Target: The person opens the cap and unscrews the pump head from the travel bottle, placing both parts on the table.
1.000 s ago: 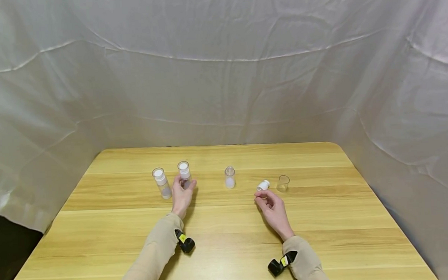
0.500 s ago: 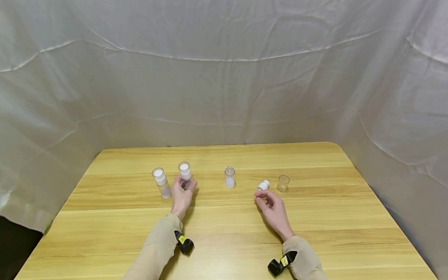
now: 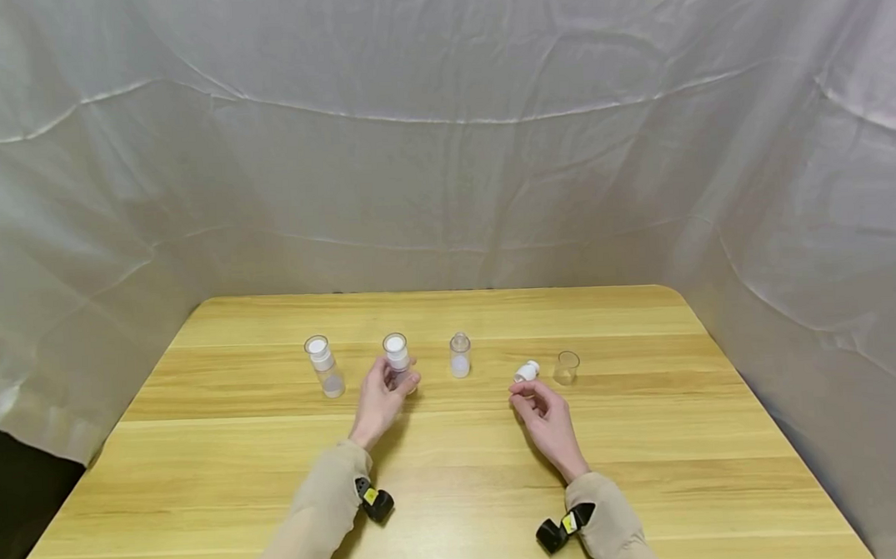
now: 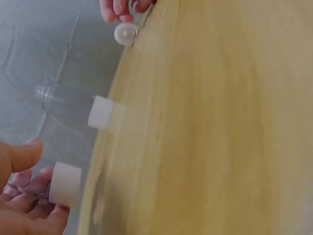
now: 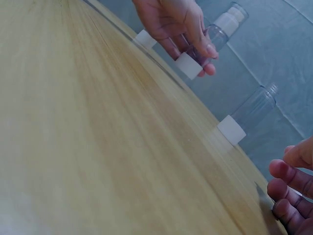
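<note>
My left hand (image 3: 380, 406) grips a clear pump bottle (image 3: 395, 353) with a white pump top under a clear cap. The right wrist view shows its white base (image 5: 188, 65) below the fingers; whether it touches the table I cannot tell. Just right of it stands an uncapped clear bottle (image 3: 460, 360) with a bare threaded neck. My right hand (image 3: 550, 425) rests on the table, fingers loosely bent. By its fingertips lies a white pump head (image 3: 527, 370) on its side; nothing shows in its fingers. A clear cap (image 3: 567, 368) stands beyond it.
Another capped pump bottle (image 3: 324, 367) stands upright at the left of the wooden table (image 3: 457, 496). Grey cloth (image 3: 443, 171) hangs behind the table's far edge and along both sides.
My left hand has carried the capped pump bottle a short way right and slightly nearer, towards the uncapped bottle. My right hand and the other items have stayed in place.
</note>
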Demonstrator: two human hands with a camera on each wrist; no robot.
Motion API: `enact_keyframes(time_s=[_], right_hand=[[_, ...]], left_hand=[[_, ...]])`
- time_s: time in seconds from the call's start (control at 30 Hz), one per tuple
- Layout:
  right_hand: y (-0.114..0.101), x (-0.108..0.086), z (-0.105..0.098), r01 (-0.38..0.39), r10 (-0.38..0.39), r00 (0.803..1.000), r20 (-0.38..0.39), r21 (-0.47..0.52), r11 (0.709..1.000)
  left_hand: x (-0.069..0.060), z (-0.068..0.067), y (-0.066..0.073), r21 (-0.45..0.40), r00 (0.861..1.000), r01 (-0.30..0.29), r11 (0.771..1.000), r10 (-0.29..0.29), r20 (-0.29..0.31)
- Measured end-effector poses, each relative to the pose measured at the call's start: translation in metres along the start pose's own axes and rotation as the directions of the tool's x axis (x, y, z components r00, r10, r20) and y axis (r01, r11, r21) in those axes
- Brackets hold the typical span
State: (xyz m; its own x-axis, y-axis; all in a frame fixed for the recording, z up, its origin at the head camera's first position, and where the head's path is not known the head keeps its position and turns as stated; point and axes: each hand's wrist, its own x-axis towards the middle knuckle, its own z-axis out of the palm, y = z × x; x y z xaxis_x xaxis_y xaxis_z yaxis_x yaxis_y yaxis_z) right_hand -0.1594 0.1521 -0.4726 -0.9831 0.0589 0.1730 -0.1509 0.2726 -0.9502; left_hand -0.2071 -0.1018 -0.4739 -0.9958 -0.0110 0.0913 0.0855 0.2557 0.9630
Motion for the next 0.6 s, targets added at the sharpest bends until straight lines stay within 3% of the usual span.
enact_keyframes(time_s=[0.1, 0.2, 0.43, 0.6], right_hand=[[0.0, 0.0, 0.0, 0.004, -0.004, 1.0, -0.001, 0.0, 1.0], [0.0, 0.0, -0.001, 0.006, -0.006, 1.0, -0.003, -0.001, 1.0], [-0.001, -0.001, -0.002, -0.003, 0.003, 1.0, -0.009, 0.001, 1.0], [-0.001, -0.001, -0.004, -0.01, 0.01, 1.0, -0.008, 0.0, 1.0]], left_hand=[[-0.006, 0.004, 0.002, -0.027, 0.998, 0.007, 1.0, -0.005, 0.07], [-0.01, 0.007, 0.003, -0.06, 0.986, 0.007, 0.998, 0.003, 0.166], [-0.021, 0.017, 0.005, -0.114, 0.932, -0.009, 0.993, 0.05, 0.36], [-0.028, 0.025, 0.005, -0.124, 0.888, -0.023, 0.992, 0.077, 0.454]])
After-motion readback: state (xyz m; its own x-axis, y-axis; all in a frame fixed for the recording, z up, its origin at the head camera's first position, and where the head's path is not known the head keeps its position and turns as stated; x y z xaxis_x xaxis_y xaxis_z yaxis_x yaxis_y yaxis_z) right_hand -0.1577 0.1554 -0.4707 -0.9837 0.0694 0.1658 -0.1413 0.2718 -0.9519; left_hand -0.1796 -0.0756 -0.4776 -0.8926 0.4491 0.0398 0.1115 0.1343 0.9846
